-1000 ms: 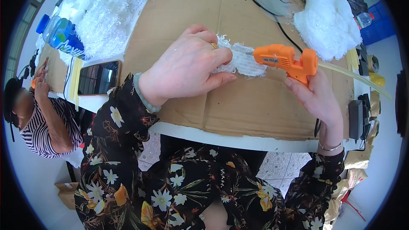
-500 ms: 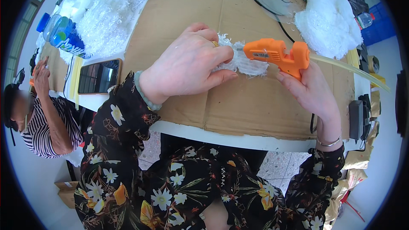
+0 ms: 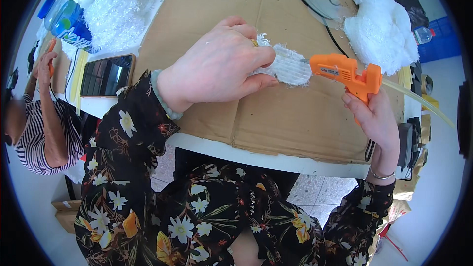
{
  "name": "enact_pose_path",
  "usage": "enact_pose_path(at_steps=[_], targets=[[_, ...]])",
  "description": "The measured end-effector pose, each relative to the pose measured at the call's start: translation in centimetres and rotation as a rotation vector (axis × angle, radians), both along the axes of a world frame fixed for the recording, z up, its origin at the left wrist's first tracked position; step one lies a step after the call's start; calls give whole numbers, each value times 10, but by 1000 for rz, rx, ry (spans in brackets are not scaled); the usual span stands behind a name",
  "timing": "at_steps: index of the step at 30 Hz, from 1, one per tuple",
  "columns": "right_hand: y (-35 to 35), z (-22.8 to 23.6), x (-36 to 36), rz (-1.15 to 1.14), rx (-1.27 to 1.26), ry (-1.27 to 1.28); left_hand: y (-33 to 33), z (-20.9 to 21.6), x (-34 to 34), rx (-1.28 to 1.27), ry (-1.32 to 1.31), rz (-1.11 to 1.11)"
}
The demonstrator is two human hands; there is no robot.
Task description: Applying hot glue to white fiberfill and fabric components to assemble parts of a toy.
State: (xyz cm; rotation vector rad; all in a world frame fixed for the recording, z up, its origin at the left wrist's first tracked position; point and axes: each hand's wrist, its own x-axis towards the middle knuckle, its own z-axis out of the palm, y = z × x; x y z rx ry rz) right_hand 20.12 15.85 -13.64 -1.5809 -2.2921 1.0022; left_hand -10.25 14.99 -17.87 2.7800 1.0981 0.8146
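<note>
My left hand [image 3: 217,64] is closed on a small white piece of fluffy fabric [image 3: 291,66], pinching its left end over the cardboard. The free end shows a ribbed, pale surface with a frayed edge. In my right hand [image 3: 377,116] is an orange hot glue gun [image 3: 340,71], my fingers wrapped round its handle. Its nozzle points left and meets or nearly meets the right edge of the fabric. A long translucent glue stick [image 3: 419,99] sticks out from the back of the gun. What lies under my left fingers is hidden.
Brown cardboard [image 3: 197,15] covers the white table. White fluffy material [image 3: 123,10], a bottle [image 3: 66,22] and a phone [image 3: 107,76] lie at left. More white fluff [image 3: 382,24], a black cable [image 3: 315,12] and a clear plastic piece [image 3: 322,7] are at far right. Another person [image 3: 47,128] sits at left.
My right hand has drawn the glue gun to the right and slightly nearer me, uncovering more of the fabric's right end. My left hand keeps its hold, nearly in place.
</note>
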Motion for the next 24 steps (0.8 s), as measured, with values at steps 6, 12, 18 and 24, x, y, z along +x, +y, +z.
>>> enact_pose_path(at_steps=[6,12,18,24], targets=[[-1,2,-1,-9,58,108,-1,1,3,9,-3,15],[3,2,1,36,64,-15,2,-1,6,1,10,15],[5,0,7,83,103,13,2,-2,8,0,24,7],[10,1,15,47,39,21,4,-5,30,2,5,-71]])
